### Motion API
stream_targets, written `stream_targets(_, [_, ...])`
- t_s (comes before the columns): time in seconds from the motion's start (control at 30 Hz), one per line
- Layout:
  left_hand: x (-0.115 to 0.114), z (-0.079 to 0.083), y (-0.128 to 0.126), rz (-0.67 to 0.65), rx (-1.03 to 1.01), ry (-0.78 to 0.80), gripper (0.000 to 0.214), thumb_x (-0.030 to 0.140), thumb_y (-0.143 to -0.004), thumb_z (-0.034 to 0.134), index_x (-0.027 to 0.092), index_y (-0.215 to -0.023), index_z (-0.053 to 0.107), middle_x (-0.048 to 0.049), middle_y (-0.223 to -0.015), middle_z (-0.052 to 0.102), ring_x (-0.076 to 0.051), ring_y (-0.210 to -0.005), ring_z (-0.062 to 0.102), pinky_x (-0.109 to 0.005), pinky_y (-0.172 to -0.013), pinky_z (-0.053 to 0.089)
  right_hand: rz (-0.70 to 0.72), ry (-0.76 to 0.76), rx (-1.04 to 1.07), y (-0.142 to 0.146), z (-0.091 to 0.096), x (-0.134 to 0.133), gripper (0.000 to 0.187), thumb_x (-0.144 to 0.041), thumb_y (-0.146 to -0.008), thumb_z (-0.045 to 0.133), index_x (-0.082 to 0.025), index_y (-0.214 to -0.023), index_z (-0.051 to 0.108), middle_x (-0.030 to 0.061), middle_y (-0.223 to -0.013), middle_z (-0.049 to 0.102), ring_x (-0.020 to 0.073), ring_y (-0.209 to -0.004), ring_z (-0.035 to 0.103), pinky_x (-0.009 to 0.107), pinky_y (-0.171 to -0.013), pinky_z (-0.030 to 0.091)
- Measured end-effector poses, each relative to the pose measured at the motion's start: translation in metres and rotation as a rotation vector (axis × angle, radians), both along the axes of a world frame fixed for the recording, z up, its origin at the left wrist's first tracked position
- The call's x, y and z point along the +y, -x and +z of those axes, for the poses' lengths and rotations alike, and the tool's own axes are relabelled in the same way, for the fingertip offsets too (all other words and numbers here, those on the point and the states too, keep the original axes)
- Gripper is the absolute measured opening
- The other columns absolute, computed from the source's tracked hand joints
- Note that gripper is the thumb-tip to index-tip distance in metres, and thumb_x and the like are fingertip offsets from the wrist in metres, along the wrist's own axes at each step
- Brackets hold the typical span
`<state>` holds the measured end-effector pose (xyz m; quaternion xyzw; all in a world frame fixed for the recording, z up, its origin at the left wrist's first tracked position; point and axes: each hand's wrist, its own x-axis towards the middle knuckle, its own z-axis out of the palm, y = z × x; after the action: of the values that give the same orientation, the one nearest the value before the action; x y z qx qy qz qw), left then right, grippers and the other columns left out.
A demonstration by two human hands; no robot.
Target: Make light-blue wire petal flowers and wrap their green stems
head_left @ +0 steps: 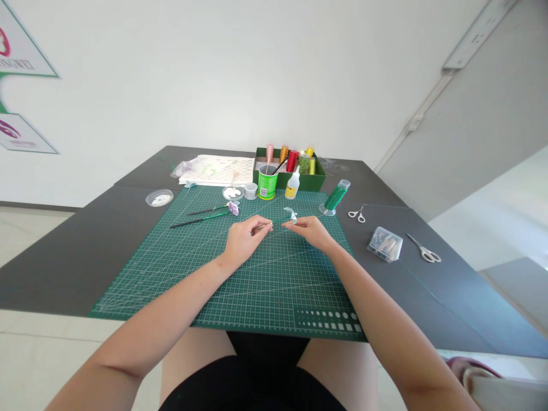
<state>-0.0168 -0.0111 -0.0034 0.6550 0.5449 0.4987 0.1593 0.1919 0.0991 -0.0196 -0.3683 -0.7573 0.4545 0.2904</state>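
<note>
Above the green cutting mat [274,279], my left hand [245,240] pinches a thin green flower stem [279,221] between thumb and fingers. A pale blue-white petal piece [291,214] sits at the right end of this stem. Close beside it, my right hand [311,230] has its thumb and fingertips pressed together; what lies between them is too small to make out. To the left of my hands, a purple flower [233,208] on a dark green-wrapped stem [205,218] rests on the mat.
Behind the hands stand a green can [268,185], a glue bottle [292,185], a white jar [250,191] and a box of thread spools [314,181]. On the right are a green spool [337,197], small scissors [357,214], a clear case [385,244] and larger scissors [428,254].
</note>
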Motion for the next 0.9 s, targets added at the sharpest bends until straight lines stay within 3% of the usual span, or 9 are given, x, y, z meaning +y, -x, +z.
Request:
stream_targets(0.17, [0.003,0.0,0.003,0.142,-0.096,-0.052,0.022,0.036,-0.091,0.063,0.02,-0.103,0.073,-0.0005,-0.077,0.076,-0.013,-0.058,0.064,-0.024,-0.057,0.045,0.143,0.061,-0.03,0.007,0.009,-0.013,0.027,-0.041,-0.081,0.07,-0.022,-0.096,0.082,0.0066,-0.098,0.079,0.0247,-0.094,0.072,0.038,-0.088,0.054])
stream_targets(0.3, [0.009,-0.003,0.007,0.153,-0.197,-0.034,0.025,0.037,-0.09,0.064,0.019,-0.103,0.076,-0.0014,-0.077,0.077,-0.015,-0.063,0.066,-0.026,-0.062,0.049,0.177,0.111,-0.021,0.01,0.014,-0.02,0.029,-0.043,-0.077,0.074,-0.02,-0.093,0.083,0.0055,-0.085,0.077,0.0186,-0.075,0.067,0.031,-0.07,0.051])
stream_targets(0.43, [0.019,-0.008,0.012,0.145,-0.401,-0.034,0.025,0.037,-0.084,0.07,0.017,-0.097,0.078,-0.006,-0.092,0.08,-0.021,-0.087,0.073,-0.032,-0.082,0.055,0.014,0.204,0.052,0.009,0.012,-0.019,0.044,-0.052,-0.077,0.071,-0.017,-0.101,0.081,-0.0023,-0.054,0.055,0.0093,-0.049,0.039,0.025,-0.048,0.03])
stream_targets(0.5, [0.023,-0.009,0.015,0.15,-0.505,-0.037,0.026,0.037,-0.081,0.072,0.016,-0.096,0.079,-0.0076,-0.095,0.079,-0.022,-0.091,0.073,-0.035,-0.087,0.054,-0.131,0.2,0.112,0.006,0.011,-0.015,0.049,-0.054,-0.077,0.067,-0.016,-0.104,0.08,-0.0035,-0.053,0.048,0.0096,-0.05,0.036,0.025,-0.047,0.027])
stream_targets(0.6, [0.026,-0.008,0.018,0.172,-0.623,0.006,0.031,0.038,-0.079,0.073,0.015,-0.098,0.079,-0.0084,-0.088,0.079,-0.02,-0.08,0.071,-0.034,-0.079,0.055,-0.28,0.141,0.134,0.001,0.008,-0.006,0.042,-0.05,-0.079,0.061,-0.016,-0.095,0.079,0.0024,-0.069,0.059,0.0137,-0.063,0.049,0.027,-0.056,0.039])
stream_targets(0.67, [0.026,-0.006,0.019,0.179,-0.669,0.049,0.033,0.039,-0.077,0.075,0.015,-0.099,0.079,-0.0089,-0.087,0.079,-0.018,-0.075,0.069,-0.031,-0.07,0.053,-0.374,0.088,0.101,-0.003,0.007,0.001,0.031,-0.043,-0.078,0.06,-0.017,-0.081,0.077,0.0063,-0.08,0.066,0.0185,-0.077,0.057,0.033,-0.072,0.047])
stream_targets(0.77, [0.024,-0.004,0.017,0.139,-0.692,0.1,0.034,0.04,-0.075,0.077,0.015,-0.098,0.079,-0.0101,-0.089,0.079,-0.018,-0.075,0.07,-0.028,-0.064,0.052,-0.557,-0.026,0.03,-0.008,0.007,0.005,0.018,-0.032,-0.076,0.061,-0.019,-0.079,0.073,0.0104,-0.101,0.068,0.0289,-0.103,0.056,0.052,-0.099,0.038])
stream_targets(0.83, [0.021,-0.003,0.014,0.09,-0.69,0.128,0.035,0.041,-0.075,0.077,0.014,-0.097,0.078,-0.0108,-0.09,0.079,-0.019,-0.074,0.071,-0.027,-0.061,0.051,-0.649,-0.126,-0.005,-0.006,0.008,0.002,0.022,-0.028,-0.077,0.06,-0.02,-0.093,0.073,0.012,-0.116,0.065,0.0332,-0.115,0.051,0.061,-0.106,0.028])
stream_targets(0.9, [0.019,-0.003,0.01,0.026,-0.677,0.159,0.036,0.043,-0.075,0.077,0.014,-0.097,0.076,-0.0111,-0.09,0.079,-0.018,-0.071,0.071,-0.026,-0.059,0.051,-0.627,-0.264,0.0,0.0,0.01,-0.006,0.029,-0.026,-0.08,0.056,-0.02,-0.104,0.071,0.0126,-0.12,0.064,0.0323,-0.116,0.052,0.06,-0.106,0.03])
